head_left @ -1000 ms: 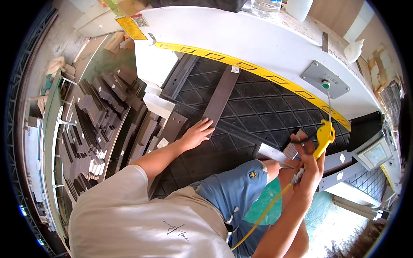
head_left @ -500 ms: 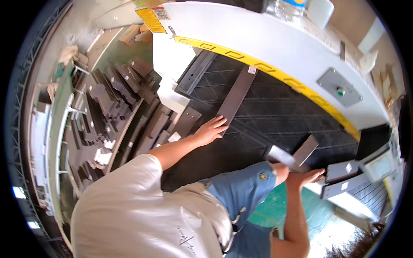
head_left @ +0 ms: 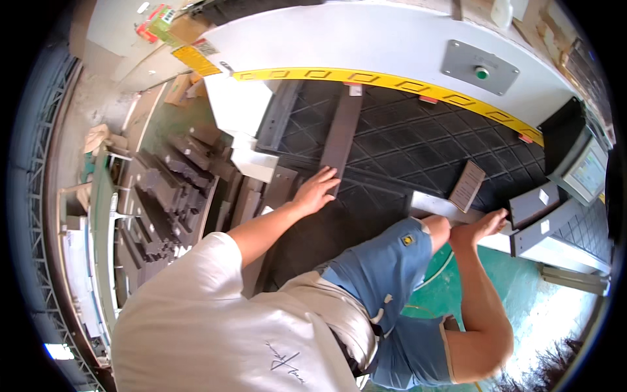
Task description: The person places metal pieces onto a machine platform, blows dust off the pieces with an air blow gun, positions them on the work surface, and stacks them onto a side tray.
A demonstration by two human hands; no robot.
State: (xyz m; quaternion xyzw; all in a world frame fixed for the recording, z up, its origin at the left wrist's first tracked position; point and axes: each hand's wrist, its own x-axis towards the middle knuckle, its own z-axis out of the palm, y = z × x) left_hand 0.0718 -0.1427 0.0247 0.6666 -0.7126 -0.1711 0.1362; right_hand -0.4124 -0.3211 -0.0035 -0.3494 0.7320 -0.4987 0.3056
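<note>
A long dark brown board (head_left: 342, 124) lies on a black surface with a diamond pattern (head_left: 398, 144), reaching away under the yellow edge. At the board's near end my left hand (head_left: 316, 191) rests with fingers stretched out, touching its edge. My right hand (head_left: 480, 227) is at the white near rim (head_left: 432, 206), fingers extended and nothing seen in them. Close beyond it lies a short brown piece (head_left: 467, 185) with print on it. To its right are two dark boards (head_left: 537, 204) with white labels.
A white machine beam (head_left: 366, 39) with a yellow strip spans the far side, carrying a green button (head_left: 482, 72). A screen (head_left: 585, 171) stands at the right. Racks of dark brown profiles (head_left: 171, 196) fill the left. Green floor (head_left: 490, 277) shows below.
The whole view has turned, so the screen at the right shows more fully. My left hand stays at the board's near end, and my right hand stays beside the labelled boards.
</note>
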